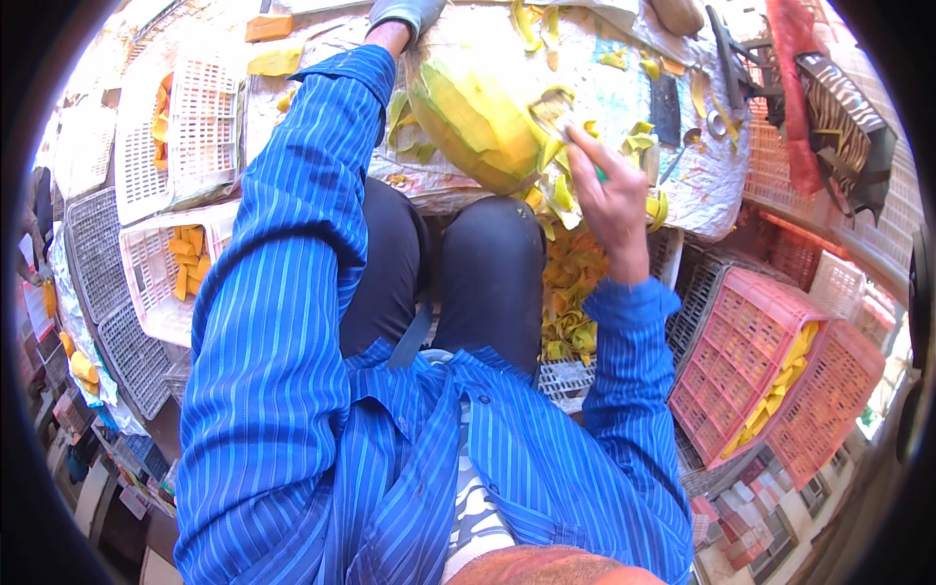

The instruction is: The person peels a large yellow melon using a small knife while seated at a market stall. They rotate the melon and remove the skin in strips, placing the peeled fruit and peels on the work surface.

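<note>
A large pumpkin (468, 124), its surface cut in pale yellow-green facets, lies before me at the near edge of the covered table. My left hand (406, 16), in a grey glove, rests against its far left end; its fingers are partly cut off by the picture's top edge. Bare, my right hand (608, 186) grips a peeler (553, 108) with a wide, blurred head at the pumpkin's right side. A bit of green shows under the fingers. Curled rind strips (561, 196) hang and lie beneath that hand.
Rind fills a crate (570, 373) below the table. Orange pieces lie in white crates (175, 270) at left and a pink crate (746, 365) at right. A dark flat object (665, 110), a spoon (691, 137) and a tape-like ring (716, 124) lie on the table. Another person's hand (35, 274) shows far left.
</note>
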`<state>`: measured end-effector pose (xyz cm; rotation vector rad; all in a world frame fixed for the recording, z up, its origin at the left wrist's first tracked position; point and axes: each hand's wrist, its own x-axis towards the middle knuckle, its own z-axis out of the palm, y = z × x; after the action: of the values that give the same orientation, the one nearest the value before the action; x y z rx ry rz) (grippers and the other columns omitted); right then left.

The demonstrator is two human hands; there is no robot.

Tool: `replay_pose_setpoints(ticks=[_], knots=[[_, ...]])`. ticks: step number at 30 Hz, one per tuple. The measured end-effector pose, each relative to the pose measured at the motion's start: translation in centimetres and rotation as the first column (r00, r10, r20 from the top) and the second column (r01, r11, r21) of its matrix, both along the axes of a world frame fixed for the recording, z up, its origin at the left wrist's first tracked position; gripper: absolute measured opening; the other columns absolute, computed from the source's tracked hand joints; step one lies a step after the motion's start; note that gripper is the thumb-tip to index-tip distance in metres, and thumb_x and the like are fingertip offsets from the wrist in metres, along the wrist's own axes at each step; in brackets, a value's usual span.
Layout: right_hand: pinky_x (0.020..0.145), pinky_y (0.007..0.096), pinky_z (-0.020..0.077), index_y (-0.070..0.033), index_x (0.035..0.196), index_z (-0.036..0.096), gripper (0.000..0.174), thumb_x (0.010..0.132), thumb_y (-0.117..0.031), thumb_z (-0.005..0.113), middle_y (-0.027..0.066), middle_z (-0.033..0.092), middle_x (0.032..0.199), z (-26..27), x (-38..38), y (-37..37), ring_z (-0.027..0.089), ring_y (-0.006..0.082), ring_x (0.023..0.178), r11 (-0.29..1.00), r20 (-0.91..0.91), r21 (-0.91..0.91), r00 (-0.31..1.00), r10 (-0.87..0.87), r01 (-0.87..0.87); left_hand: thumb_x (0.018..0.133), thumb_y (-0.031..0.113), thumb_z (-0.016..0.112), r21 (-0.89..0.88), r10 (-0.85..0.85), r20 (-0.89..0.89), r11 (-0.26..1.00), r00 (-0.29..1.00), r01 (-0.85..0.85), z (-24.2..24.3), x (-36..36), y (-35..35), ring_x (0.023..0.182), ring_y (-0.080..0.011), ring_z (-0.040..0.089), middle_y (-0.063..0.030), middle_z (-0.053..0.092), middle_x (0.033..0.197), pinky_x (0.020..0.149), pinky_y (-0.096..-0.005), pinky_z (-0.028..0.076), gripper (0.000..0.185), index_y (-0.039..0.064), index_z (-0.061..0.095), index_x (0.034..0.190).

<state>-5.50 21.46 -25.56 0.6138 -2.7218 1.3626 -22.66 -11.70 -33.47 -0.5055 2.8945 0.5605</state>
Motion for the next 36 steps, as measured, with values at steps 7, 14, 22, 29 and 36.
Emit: replay_pose_setpoints(ticks=[7, 14, 22, 29, 36], knots=[[0.066, 0.0371, 0.0554, -0.004, 0.125, 0.079, 0.030, 0.095, -0.007, 0.074, 0.0164, 0.072, 0.080, -7.8, 8.6, 6.3, 0.070, 0.0255, 0.069, 0.986, 0.121, 0.164, 0.993, -0.001, -0.019, 0.109, 0.051, 0.044, -0.205, -0.273, -0.011, 0.942, 0.962, 0.265, -4.1, -1.5, -2.8, 0.119, -0.0351, 0.070, -0.0163, 0.075, 0.127, 0.103, -0.0465, 0.054, 0.051, 0.014, 0.077, 0.124], [0.065, 0.0364, 0.0539, 0.000, 0.122, 0.078, 0.028, 0.095, -0.003, 0.074, 0.0162, 0.071, 0.084, -1.7, 5.8, 2.3, 0.068, 0.0223, 0.070, 0.994, 0.003, -0.028, 0.995, -0.104, 0.104, 0.109, 0.050, 0.045, -0.267, -0.278, 0.004, 0.925, 0.960, 0.269, -3.4, -1.0, -4.4, 0.121, -0.0365, 0.069, -0.0182, 0.073, 0.131, 0.106, -0.0454, 0.053, 0.052, 0.012, 0.077, 0.126], [0.057, 0.0357, 0.0502, -0.008, 0.125, 0.079, 0.032, 0.094, -0.006, 0.078, 0.0097, 0.062, 0.071, -7.5, 8.5, 5.8, 0.062, 0.0199, 0.063, 0.991, -0.010, 0.131, 0.999, -0.031, 0.032, 0.108, 0.057, 0.043, -0.053, -0.035, 0.078, 0.998, 0.996, 0.039, 0.3, -0.1, 0.3, 0.119, -0.0376, 0.070, -0.0198, 0.074, 0.128, 0.104, -0.0467, 0.054, 0.061, 0.009, 0.078, 0.123], [0.065, 0.0323, 0.0531, -0.002, 0.125, 0.078, 0.029, 0.096, -0.004, 0.073, 0.0140, 0.072, 0.083, -3.3, 6.0, 3.9, 0.066, 0.0193, 0.069, 0.986, -0.047, -0.039, 0.986, -0.162, 0.160, 0.112, 0.050, 0.039, -0.277, -0.225, 0.051, 0.933, 0.973, 0.230, -4.0, -0.9, -3.5, 0.118, -0.0369, 0.071, -0.0190, 0.075, 0.124, 0.104, -0.0468, 0.054, 0.059, 0.008, 0.079, 0.120], [0.062, 0.0356, 0.0537, -0.004, 0.118, 0.080, 0.026, 0.092, -0.005, 0.078, 0.0138, 0.067, 0.075, -3.4, 4.4, 0.1, 0.067, 0.0220, 0.067, 0.998, -0.076, 0.057, 0.997, -0.030, 0.035, 0.106, 0.062, 0.045, -0.099, -0.059, 0.123, 0.993, 0.991, 0.071, 0.3, -0.6, -0.2, 0.122, -0.0379, 0.069, -0.0208, 0.073, 0.129, 0.105, -0.0467, 0.053, 0.066, 0.007, 0.078, 0.121]])
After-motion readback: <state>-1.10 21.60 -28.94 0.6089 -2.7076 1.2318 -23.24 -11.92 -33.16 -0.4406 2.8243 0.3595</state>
